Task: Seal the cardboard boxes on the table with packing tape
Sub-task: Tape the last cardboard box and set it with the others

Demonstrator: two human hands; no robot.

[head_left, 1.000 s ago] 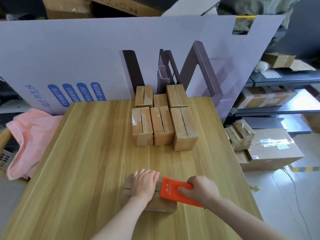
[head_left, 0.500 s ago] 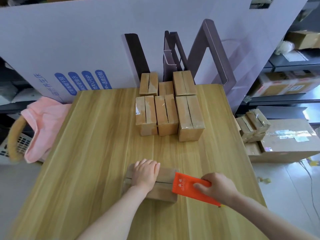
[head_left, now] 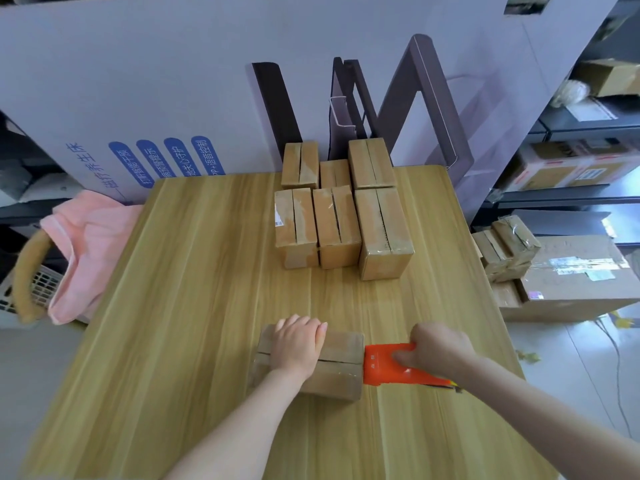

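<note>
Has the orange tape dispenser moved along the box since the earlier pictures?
Yes. The orange tape dispenser, gripped by the right hand, slid rightward off the box held by the left hand; it now sits past the box's right end.

Table (head_left: 207,306) | near edge: box (head_left: 341,362) under left hand (head_left: 298,344) | tape dispenser (head_left: 388,367) touching box's right end, in right hand (head_left: 438,346) | far edge: cluster of boxes (head_left: 341,209) | behind: upright cardboard sheet (head_left: 173,81)
</note>
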